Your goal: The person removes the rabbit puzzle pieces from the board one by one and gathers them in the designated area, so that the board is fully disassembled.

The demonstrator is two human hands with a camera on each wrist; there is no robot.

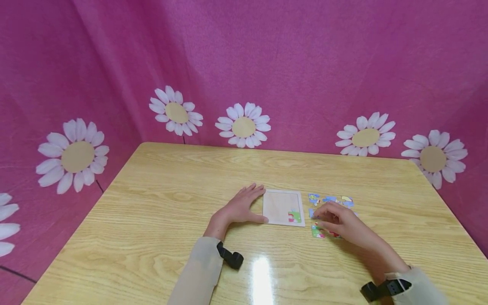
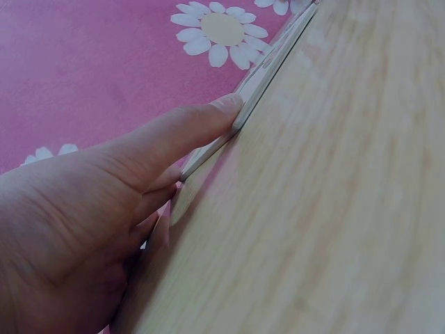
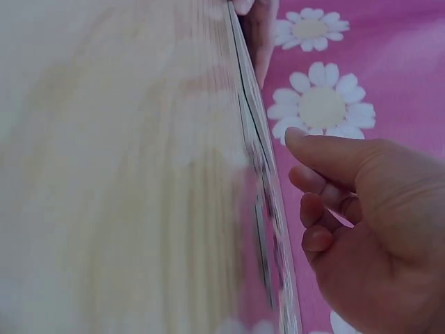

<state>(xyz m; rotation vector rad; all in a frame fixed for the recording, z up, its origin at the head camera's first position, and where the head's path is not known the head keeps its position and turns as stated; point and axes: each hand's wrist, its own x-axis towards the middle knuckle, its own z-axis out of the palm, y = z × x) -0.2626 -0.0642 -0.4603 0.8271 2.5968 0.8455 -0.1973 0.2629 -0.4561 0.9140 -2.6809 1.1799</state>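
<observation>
A shallow wooden puzzle tray [image 1: 281, 206] with a pale rim lies on the table. One green puzzle piece with red on it [image 1: 295, 217] sits in its near right corner. My left hand [image 1: 241, 207] spreads along the tray's left side, thumb at the near corner and fingers at the far one; in the left wrist view the thumb [image 2: 201, 125] touches the rim. Over the loose puzzle pieces right of the tray hovers my right hand [image 1: 341, 222]. Its thumb and loosely bent fingers stand apart in the right wrist view, with nothing seen between them. It partly hides the pieces below.
Beyond the right hand lie blue pieces [image 1: 314, 198] and a yellow-and-blue piece [image 1: 347, 201]; a green piece [image 1: 317, 231] is on its near side. The wooden table [image 1: 152, 237] reaches a pink curtain [image 1: 289, 76] with white daisies. A bright glare [image 1: 262, 279] marks the near tabletop.
</observation>
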